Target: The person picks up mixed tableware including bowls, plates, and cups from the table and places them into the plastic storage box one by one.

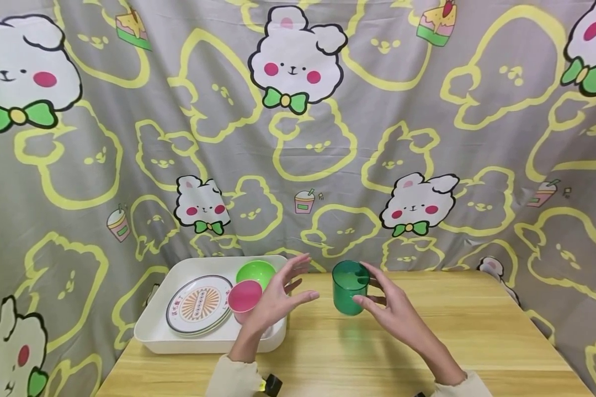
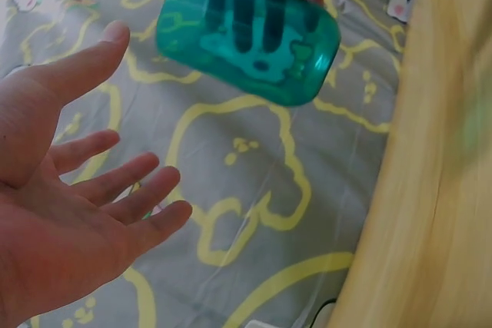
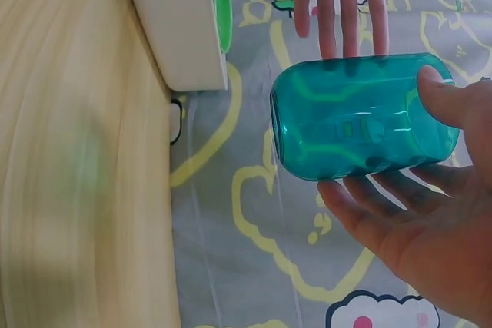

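A see-through teal-green cup (image 1: 350,289) is held upright above the wooden table. My right hand (image 1: 391,303) grips it from the right, its thumb on the near side and the fingers round the far side, as the right wrist view also shows on the cup (image 3: 361,117). To the left of the cup, my left hand (image 1: 280,298) is spread with nothing in it. Its palm faces the cup, and in the left wrist view a gap separates the fingers (image 2: 142,182) from the cup (image 2: 250,36).
At the left on the table (image 1: 427,331) stands a white tray (image 1: 151,331). It holds stacked plates (image 1: 198,306), a pink cup (image 1: 244,298) and a bright green cup or bowl (image 1: 255,271). The left forearm passes over the tray's right side. A patterned curtain (image 1: 318,182) hangs behind.
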